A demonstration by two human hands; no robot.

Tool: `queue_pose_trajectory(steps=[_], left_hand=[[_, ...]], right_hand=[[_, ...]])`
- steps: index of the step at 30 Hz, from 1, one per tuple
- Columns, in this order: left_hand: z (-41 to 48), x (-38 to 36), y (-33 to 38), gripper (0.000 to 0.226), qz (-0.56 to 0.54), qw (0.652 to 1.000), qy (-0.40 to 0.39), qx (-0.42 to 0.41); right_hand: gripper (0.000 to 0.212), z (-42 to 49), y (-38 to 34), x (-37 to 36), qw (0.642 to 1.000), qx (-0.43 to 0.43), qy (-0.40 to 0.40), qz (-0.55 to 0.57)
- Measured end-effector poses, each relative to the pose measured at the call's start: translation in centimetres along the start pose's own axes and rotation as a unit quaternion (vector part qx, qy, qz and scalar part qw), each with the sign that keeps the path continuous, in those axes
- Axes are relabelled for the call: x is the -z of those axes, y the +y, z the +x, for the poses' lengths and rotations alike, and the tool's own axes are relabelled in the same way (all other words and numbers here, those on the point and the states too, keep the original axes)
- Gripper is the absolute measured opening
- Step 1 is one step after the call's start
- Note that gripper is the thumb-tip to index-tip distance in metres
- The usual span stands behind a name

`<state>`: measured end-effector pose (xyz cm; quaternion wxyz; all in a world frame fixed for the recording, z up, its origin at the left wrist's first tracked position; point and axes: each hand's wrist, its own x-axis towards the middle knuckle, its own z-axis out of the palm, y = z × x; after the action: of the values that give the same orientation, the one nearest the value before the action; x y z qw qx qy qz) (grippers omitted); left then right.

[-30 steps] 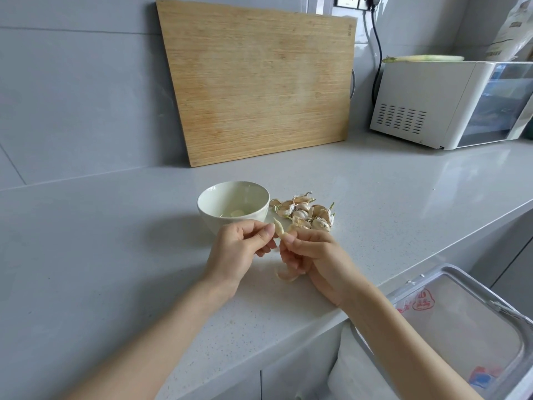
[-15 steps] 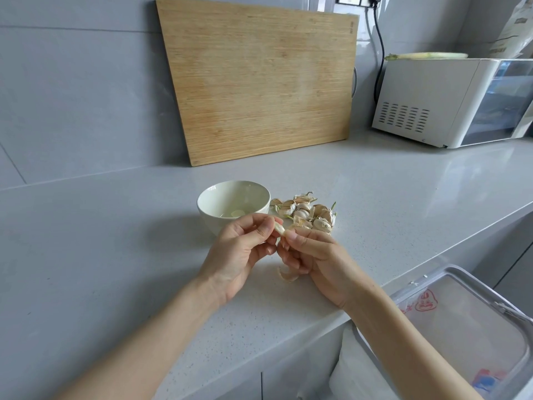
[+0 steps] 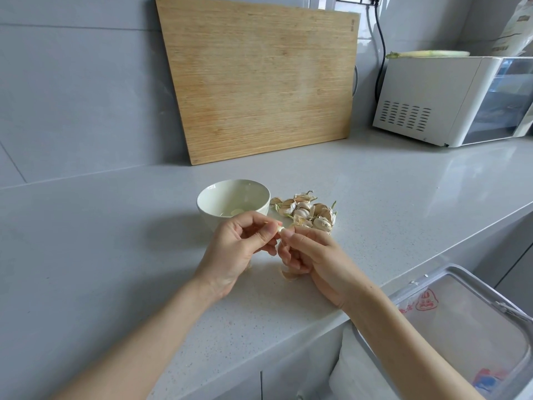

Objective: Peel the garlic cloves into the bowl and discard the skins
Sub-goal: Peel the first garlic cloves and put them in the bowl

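Less clove [image 3: 279, 228] shows now between left hand [image 3: 235, 251] and right hand [image 3: 315, 256].

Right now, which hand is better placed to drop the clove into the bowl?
Likely the left hand: it pinches the clove just before the bowl; the right hand is nearer the bin.

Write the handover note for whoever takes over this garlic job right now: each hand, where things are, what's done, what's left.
Left hand: pinches one end of a garlic clove above the countertop.
Right hand: pinches the clove's other end. A loose skin shows below its curled fingers; held or lying, cannot tell.
Bowl: just behind the hands, at least one peeled clove inside.
Unpeeled cloves: heaped right of the bowl.
Lined bin: open, low at right.
Done: about one clove peeled.
Left: finish this clove, peel the heap, bin the skins.
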<state>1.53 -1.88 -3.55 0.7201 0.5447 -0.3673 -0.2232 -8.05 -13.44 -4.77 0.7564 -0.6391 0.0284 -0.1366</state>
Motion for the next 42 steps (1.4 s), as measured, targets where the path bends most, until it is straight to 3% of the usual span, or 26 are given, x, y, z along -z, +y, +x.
queue_pose_trajectory(steps=[12, 23, 32, 42], left_hand=[[0.1, -0.4, -0.1, 0.01, -0.088, 0.996, 0.001, 0.031], [0.0, -0.2, -0.1, 0.006, -0.004, 1.0, -0.019, -0.021], [0.2, 0.2, -0.4, 0.014, 0.118, 0.991, -0.022, -0.055], [0.2, 0.4, -0.1, 0.003, -0.022, 0.995, 0.022, 0.094]], right_hand=[[0.021, 0.0, 0.0, 0.1, 1.0, -0.002, 0.014, 0.005], [0.02, 0.3, 0.2, 0.2, 1.0, -0.006, 0.025, 0.018], [0.025, 0.5, -0.2, -0.5, 0.997, -0.019, 0.08, 0.003], [0.01, 0.5, 0.3, -0.6, 0.991, 0.054, 0.11, -0.061]])
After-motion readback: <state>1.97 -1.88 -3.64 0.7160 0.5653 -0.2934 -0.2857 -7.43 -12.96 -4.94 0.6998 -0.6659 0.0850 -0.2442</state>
